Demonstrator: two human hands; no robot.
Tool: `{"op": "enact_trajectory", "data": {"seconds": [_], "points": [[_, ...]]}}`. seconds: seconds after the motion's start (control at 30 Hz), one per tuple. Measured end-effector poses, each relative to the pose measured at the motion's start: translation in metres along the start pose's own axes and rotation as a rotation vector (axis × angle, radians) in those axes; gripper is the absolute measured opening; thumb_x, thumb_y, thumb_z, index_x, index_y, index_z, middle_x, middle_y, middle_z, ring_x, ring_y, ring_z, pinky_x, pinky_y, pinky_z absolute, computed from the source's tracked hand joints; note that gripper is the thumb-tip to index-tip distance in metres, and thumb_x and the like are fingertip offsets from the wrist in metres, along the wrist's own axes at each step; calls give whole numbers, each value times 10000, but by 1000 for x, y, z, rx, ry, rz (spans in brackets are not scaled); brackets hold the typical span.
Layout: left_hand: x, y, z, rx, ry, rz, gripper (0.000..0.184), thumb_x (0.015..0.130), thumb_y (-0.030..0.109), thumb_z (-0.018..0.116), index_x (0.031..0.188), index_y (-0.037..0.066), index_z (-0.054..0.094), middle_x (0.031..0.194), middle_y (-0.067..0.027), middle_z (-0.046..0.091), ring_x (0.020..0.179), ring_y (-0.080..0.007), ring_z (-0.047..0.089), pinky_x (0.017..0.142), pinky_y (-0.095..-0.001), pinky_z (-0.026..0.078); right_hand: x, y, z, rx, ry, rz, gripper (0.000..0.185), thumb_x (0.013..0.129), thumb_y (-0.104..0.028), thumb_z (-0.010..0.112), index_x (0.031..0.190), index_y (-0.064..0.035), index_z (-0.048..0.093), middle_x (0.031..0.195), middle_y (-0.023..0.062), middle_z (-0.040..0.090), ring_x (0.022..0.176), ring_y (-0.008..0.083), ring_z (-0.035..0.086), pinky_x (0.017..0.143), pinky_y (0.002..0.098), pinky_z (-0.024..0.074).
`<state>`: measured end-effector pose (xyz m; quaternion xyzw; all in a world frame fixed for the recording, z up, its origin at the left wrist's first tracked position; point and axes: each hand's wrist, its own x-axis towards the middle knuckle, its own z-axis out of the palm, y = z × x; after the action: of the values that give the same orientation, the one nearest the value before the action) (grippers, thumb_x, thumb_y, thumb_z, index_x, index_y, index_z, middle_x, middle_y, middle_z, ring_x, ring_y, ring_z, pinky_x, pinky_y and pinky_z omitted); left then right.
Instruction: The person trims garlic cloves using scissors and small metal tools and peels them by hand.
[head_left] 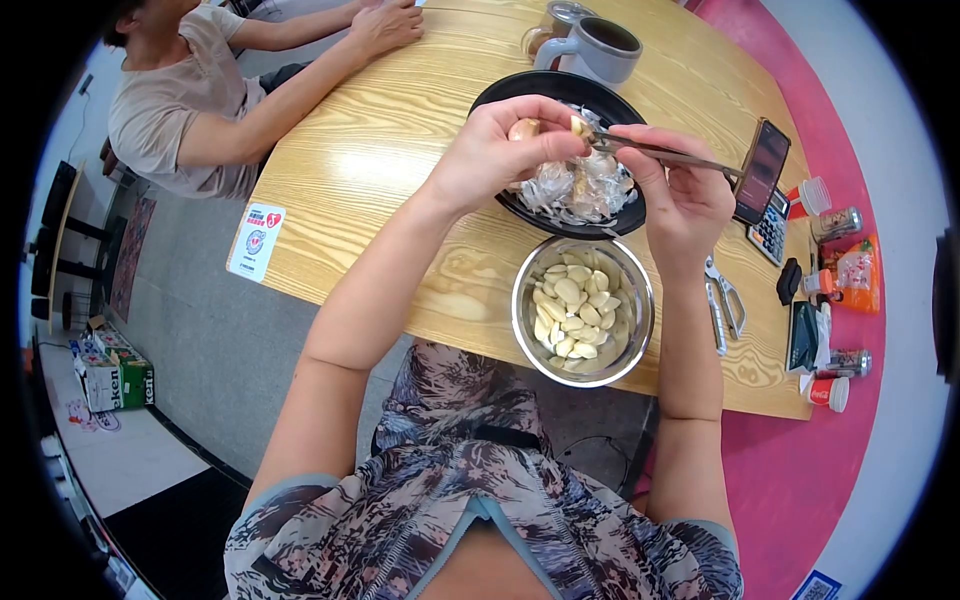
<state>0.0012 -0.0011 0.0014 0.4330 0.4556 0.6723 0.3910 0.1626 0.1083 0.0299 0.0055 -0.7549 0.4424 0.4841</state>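
Observation:
My left hand [485, 155] is closed over the black bowl, pinching a pale garlic clove [579, 126] between thumb and fingertips. A larger pinkish piece of garlic [523, 129] sits behind the thumb. My right hand [685, 190] grips a slim, dark metal tool [690, 158], its tip at the clove; whether it is a knife or tweezers I cannot tell. Under both hands, the black bowl [490, 92] holds garlic bulbs [598, 190] and papery skins. Nearer my body, a steel bowl [643, 315] contains many peeled garlic cloves [575, 308].
A grey mug [600, 68] and a glass jar [535, 42] stand beyond the black bowl. To the right are a propped phone [765, 160], a calculator [770, 228], scissors [728, 300] and several small containers. Another person [190, 110] sits at the table's left.

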Motion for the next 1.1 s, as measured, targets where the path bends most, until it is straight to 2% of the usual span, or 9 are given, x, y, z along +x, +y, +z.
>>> {"op": "enact_trajectory", "data": {"seconds": [0.3,0.47,0.63,0.7,0.73,0.8,0.87,0.9,1.1], "points": [[2,-2,-5,-205,7,-10,260,941,200,617,1130,22,612,721,57,532,529,-9,347,449,-166,252,3,-4,-6,60,81,51,198,821,94,669,1007,52,614,960,142,688,849,145,656,755,232,532],[2,1,-3,-178,-26,39,263,956,178,580,1170,26,600,931,-55,675,529,-5,345,450,-151,267,6,-8,-15,13,132,67,183,838,71,664,1011,38,614,967,136,694,837,127,651,748,226,528],[3,-1,-2,-145,-40,79,259,949,151,580,1180,35,601,1060,-83,680,532,7,347,454,-141,274,5,-7,-23,-31,280,92,172,843,39,674,1007,21,625,962,109,701,808,118,656,741,222,516],[2,0,0,-117,-26,113,257,943,148,589,1175,38,607,1061,-67,679,536,14,349,450,-143,269,3,0,-24,-200,86,226,168,840,27,679,1001,22,630,959,105,701,810,118,659,741,228,513],[0,3,0,-26,-19,88,256,933,129,601,1170,35,615,1076,-62,674,592,6,419,490,-148,331,1,3,-24,-368,-108,361,166,837,14,684,996,23,635,956,101,702,812,118,662,740,233,511],[4,0,3,64,-25,65,256,923,110,612,1166,31,622,1090,-57,670,647,-1,490,530,-153,392,-2,5,-19,-384,-63,347,168,833,-2,687,993,21,642,933,87,699,810,112,659,740,245,511],[7,-12,5,80,9,253,250,899,67,633,1145,22,642,1103,-59,664,852,-56,590,714,-188,486,-3,6,-12,-156,185,232,169,832,-6,696,991,18,643,908,73,695,803,109,654,741,238,510],[4,-8,6,102,16,207,247,886,15,631,1132,10,650,1109,-64,659,994,-105,597,867,-227,485,-3,3,-8,-104,216,208,185,827,-17,713,995,18,642,892,68,691,807,112,651,744,235,510],[0,-8,14,238,67,321,244,882,-39,604,1120,-8,650,1104,-74,652,959,-105,608,829,-224,509,-5,1,4,2,159,209,185,825,-20,723,986,17,641,887,75,687,813,121,649,746,234,509]]}}
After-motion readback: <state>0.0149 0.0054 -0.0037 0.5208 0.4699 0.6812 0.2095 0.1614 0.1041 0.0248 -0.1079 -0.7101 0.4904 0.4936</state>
